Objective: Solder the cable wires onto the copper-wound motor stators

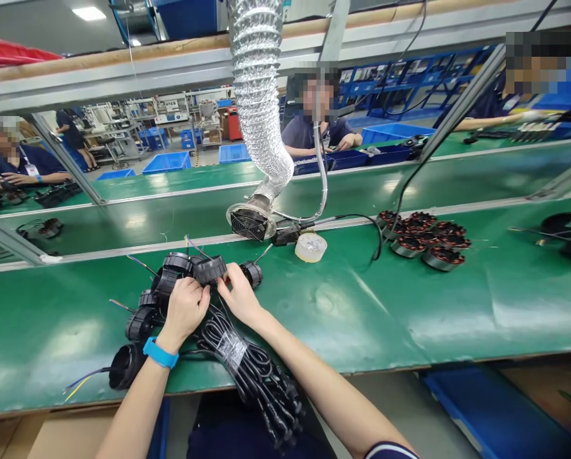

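Both my hands meet over a cluster of black round connector parts (170, 280) on the green bench (342, 306). My left hand (185, 307), with a blue wristband, has its fingers curled on a black cable. My right hand (237, 293) pinches one black round part (209, 269) from the right. A bundle of black power cords (251, 370), banded with a clear wrap, runs from under my hands down over the bench's front edge. Thin coloured wires stick out of several parts.
A silver flexible duct (259, 108) ends in a small fan (249, 223) behind my hands, beside a tape roll (311, 247). Several red-and-black motor stators (426, 239) lie at the right. Other people sit across the conveyor (314, 191). Blue bins stand behind them.
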Action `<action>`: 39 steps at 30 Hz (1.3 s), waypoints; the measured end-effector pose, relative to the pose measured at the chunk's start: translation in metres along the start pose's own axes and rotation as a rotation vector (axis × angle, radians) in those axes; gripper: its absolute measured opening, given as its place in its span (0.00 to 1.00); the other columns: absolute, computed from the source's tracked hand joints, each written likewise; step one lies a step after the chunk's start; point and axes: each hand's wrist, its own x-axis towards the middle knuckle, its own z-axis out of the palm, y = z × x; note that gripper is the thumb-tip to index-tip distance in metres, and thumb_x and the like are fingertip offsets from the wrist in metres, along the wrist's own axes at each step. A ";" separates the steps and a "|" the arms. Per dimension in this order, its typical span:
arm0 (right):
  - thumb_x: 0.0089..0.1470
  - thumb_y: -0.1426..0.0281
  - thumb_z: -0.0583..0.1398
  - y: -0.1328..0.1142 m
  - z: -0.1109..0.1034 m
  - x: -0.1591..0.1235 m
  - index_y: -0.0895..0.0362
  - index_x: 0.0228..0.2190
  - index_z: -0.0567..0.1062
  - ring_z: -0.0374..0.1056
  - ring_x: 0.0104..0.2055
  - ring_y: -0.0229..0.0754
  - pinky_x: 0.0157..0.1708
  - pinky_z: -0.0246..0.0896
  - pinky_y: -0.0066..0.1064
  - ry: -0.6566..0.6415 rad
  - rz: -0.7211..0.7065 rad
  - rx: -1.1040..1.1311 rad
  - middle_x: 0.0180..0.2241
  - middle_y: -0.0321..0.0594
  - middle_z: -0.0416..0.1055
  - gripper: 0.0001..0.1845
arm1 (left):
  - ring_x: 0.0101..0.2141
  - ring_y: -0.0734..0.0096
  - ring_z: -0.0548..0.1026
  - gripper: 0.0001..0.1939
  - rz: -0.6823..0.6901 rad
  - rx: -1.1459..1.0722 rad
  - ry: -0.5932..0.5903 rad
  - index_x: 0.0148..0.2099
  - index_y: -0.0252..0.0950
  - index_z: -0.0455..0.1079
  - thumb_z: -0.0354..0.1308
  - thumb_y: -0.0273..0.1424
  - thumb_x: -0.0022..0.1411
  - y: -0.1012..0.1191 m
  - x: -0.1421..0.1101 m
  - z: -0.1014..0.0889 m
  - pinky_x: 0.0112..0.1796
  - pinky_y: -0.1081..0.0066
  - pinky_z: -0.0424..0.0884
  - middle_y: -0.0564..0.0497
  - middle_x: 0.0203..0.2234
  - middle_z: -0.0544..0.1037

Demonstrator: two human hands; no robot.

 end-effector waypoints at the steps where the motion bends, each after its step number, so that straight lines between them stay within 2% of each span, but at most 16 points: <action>1: 0.60 0.68 0.52 -0.003 0.001 -0.003 0.56 0.33 0.68 0.64 0.37 0.42 0.40 0.62 0.33 0.020 -0.022 0.065 0.35 0.42 0.68 0.07 | 0.33 0.63 0.70 0.20 -0.005 -0.017 0.003 0.24 0.37 0.67 0.47 0.28 0.69 0.000 0.000 0.000 0.39 0.62 0.65 0.47 0.24 0.73; 2: 0.60 0.67 0.53 -0.005 0.002 -0.006 0.56 0.35 0.68 0.65 0.39 0.43 0.42 0.63 0.34 0.055 -0.004 0.144 0.36 0.43 0.68 0.07 | 0.33 0.64 0.70 0.20 -0.013 -0.029 0.003 0.24 0.37 0.67 0.46 0.28 0.69 0.001 0.000 0.000 0.39 0.62 0.66 0.47 0.24 0.73; 4: 0.58 0.65 0.55 -0.006 0.003 -0.016 0.57 0.37 0.69 0.67 0.38 0.44 0.42 0.65 0.36 0.153 0.127 0.325 0.36 0.43 0.71 0.09 | 0.33 0.64 0.70 0.20 -0.026 -0.038 -0.004 0.24 0.37 0.67 0.46 0.28 0.70 0.002 -0.001 -0.001 0.39 0.62 0.66 0.48 0.24 0.73; 9: 0.49 0.61 0.62 0.005 -0.003 -0.042 0.57 0.27 0.72 0.72 0.31 0.46 0.40 0.69 0.40 0.323 0.538 0.619 0.26 0.41 0.74 0.11 | 0.33 0.64 0.70 0.20 -0.039 -0.042 -0.016 0.25 0.37 0.68 0.46 0.30 0.70 0.003 0.000 -0.001 0.41 0.61 0.66 0.48 0.24 0.73; 12: 0.42 0.61 0.68 0.011 -0.011 -0.050 0.58 0.30 0.72 0.74 0.33 0.47 0.37 0.72 0.41 0.380 0.717 0.805 0.28 0.41 0.75 0.16 | 0.35 0.63 0.70 0.19 -0.064 -0.082 -0.048 0.26 0.37 0.68 0.47 0.31 0.70 0.004 0.002 -0.004 0.41 0.60 0.67 0.47 0.26 0.74; 15: 0.39 0.64 0.70 0.011 -0.018 -0.054 0.59 0.34 0.72 0.76 0.38 0.46 0.43 0.73 0.40 0.404 0.784 0.907 0.32 0.41 0.75 0.21 | 0.37 0.62 0.72 0.16 -0.127 -0.224 -0.057 0.31 0.37 0.72 0.48 0.32 0.70 0.009 0.005 -0.014 0.43 0.59 0.69 0.46 0.32 0.77; 18: 0.40 0.65 0.70 0.010 -0.020 -0.059 0.58 0.43 0.70 0.75 0.44 0.46 0.53 0.69 0.41 0.447 0.831 0.893 0.37 0.43 0.76 0.28 | 0.40 0.63 0.74 0.14 -0.182 -0.383 -0.050 0.36 0.38 0.74 0.49 0.33 0.69 0.015 0.010 -0.034 0.45 0.60 0.71 0.46 0.37 0.78; 21: 0.41 0.64 0.69 0.009 -0.020 -0.063 0.57 0.50 0.67 0.73 0.50 0.48 0.54 0.67 0.43 0.465 0.865 0.774 0.48 0.50 0.73 0.35 | 0.42 0.63 0.74 0.13 -0.117 -0.378 -0.078 0.39 0.39 0.75 0.50 0.33 0.69 0.019 0.026 -0.051 0.46 0.62 0.72 0.46 0.40 0.78; 24: 0.44 0.63 0.66 0.002 -0.022 -0.063 0.59 0.53 0.66 0.69 0.55 0.52 0.55 0.66 0.45 0.423 0.830 0.654 0.57 0.56 0.66 0.35 | 0.46 0.61 0.73 0.12 0.004 -0.222 -0.145 0.45 0.38 0.74 0.50 0.33 0.69 0.017 0.056 -0.050 0.49 0.61 0.70 0.46 0.44 0.76; 26: 0.48 0.62 0.63 -0.009 -0.028 -0.063 0.59 0.55 0.64 0.66 0.58 0.53 0.57 0.64 0.48 0.398 0.769 0.564 0.60 0.57 0.62 0.34 | 0.50 0.58 0.72 0.14 0.062 -0.092 -0.220 0.51 0.37 0.72 0.53 0.33 0.67 0.014 0.079 -0.036 0.50 0.59 0.68 0.43 0.49 0.74; 28: 0.53 0.62 0.60 -0.027 -0.037 -0.067 0.58 0.57 0.64 0.63 0.60 0.53 0.60 0.59 0.51 0.321 0.643 0.422 0.61 0.54 0.62 0.31 | 0.53 0.53 0.70 0.20 0.113 0.017 -0.347 0.57 0.35 0.69 0.56 0.34 0.64 0.010 0.100 -0.018 0.51 0.58 0.66 0.39 0.53 0.71; 30: 0.57 0.63 0.57 -0.050 -0.048 -0.077 0.55 0.57 0.66 0.60 0.63 0.51 0.62 0.55 0.51 0.152 0.462 0.229 0.61 0.50 0.62 0.26 | 0.52 0.49 0.71 0.28 0.129 0.106 -0.531 0.62 0.35 0.64 0.61 0.35 0.60 0.006 0.114 -0.002 0.48 0.57 0.67 0.36 0.53 0.71; 32: 0.59 0.64 0.58 -0.072 -0.056 -0.091 0.51 0.56 0.68 0.57 0.64 0.51 0.62 0.56 0.50 -0.065 0.283 0.015 0.62 0.46 0.61 0.24 | 0.48 0.47 0.74 0.37 0.094 0.177 -0.700 0.66 0.34 0.58 0.63 0.36 0.57 0.001 0.122 0.008 0.45 0.58 0.67 0.35 0.49 0.75; 34: 0.56 0.65 0.62 -0.087 -0.058 -0.107 0.51 0.58 0.67 0.58 0.64 0.55 0.61 0.59 0.51 -0.226 0.146 -0.181 0.63 0.48 0.60 0.29 | 0.46 0.48 0.75 0.42 0.064 0.221 -0.782 0.68 0.33 0.53 0.64 0.38 0.55 -0.004 0.124 0.011 0.45 0.59 0.66 0.36 0.45 0.78; 36: 0.49 0.67 0.67 -0.093 -0.056 -0.118 0.54 0.61 0.64 0.60 0.61 0.61 0.58 0.62 0.54 -0.331 0.073 -0.368 0.62 0.53 0.60 0.38 | 0.47 0.47 0.75 0.42 0.084 0.235 -0.801 0.66 0.33 0.57 0.64 0.42 0.53 -0.011 0.123 0.007 0.47 0.59 0.64 0.36 0.45 0.78; 39: 0.44 0.75 0.68 -0.089 -0.051 -0.121 0.57 0.63 0.61 0.67 0.54 0.65 0.52 0.66 0.54 -0.434 0.062 -0.582 0.60 0.61 0.62 0.45 | 0.46 0.47 0.74 0.30 0.135 0.272 -0.853 0.52 0.35 0.72 0.64 0.47 0.50 -0.021 0.118 -0.004 0.47 0.58 0.64 0.37 0.44 0.78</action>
